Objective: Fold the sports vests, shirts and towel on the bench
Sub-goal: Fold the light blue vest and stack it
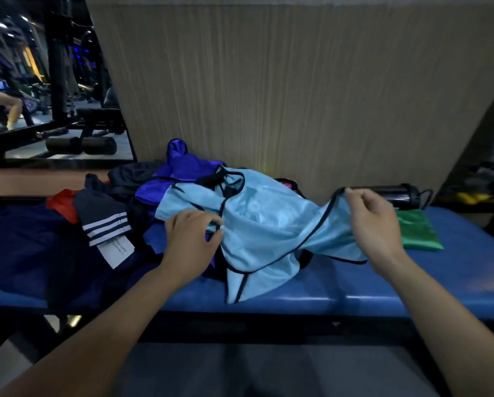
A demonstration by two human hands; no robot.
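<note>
A light blue sports vest [263,224] with black trim lies crumpled across the middle of the blue padded bench [354,290]. My right hand [374,222] pinches its black-edged strap and lifts it at the right. My left hand [193,233] grips the vest's left edge low over the pile. Behind it lies a shiny purple vest [182,170]. At the left are a navy garment [31,247], a grey shirt with white stripes and a paper tag [102,219], and an orange-red piece [64,203].
A folded green vest [417,232] lies on the bench at the right, with a black bottle [397,197] behind it against the wooden wall panel [297,96]. A mirror [39,81] at the far left shows gym machines. Something pink [286,184] peeks out behind the pile.
</note>
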